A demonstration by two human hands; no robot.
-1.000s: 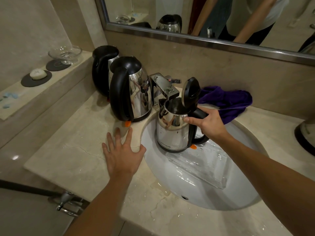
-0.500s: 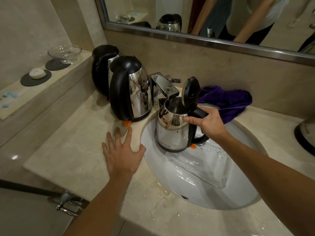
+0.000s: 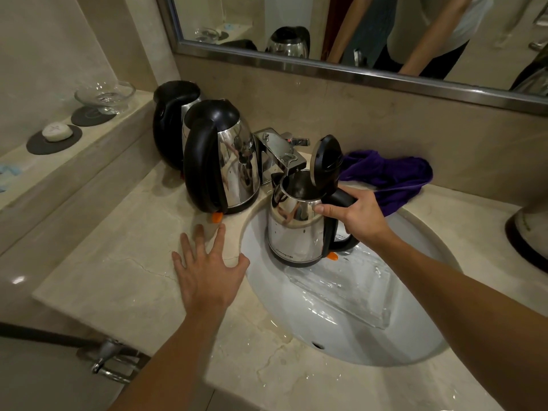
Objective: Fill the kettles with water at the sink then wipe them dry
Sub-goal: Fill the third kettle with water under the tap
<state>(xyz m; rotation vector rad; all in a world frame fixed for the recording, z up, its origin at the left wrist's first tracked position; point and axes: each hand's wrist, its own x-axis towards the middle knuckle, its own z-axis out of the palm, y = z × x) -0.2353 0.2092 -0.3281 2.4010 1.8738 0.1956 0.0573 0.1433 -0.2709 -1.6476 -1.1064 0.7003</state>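
Right hand (image 3: 360,216) grips the black handle of a shiny steel kettle (image 3: 296,229) with its black lid (image 3: 326,160) flipped up, held over the white oval sink (image 3: 341,321), spout under the chrome faucet (image 3: 280,152). Left hand (image 3: 207,271) flat, fingers spread, on the beige marble table (image 3: 118,280). 2 more steel kettles (image 3: 234,170) stand beyond the left hand; purple cloth (image 3: 391,179) just behind the right hand.
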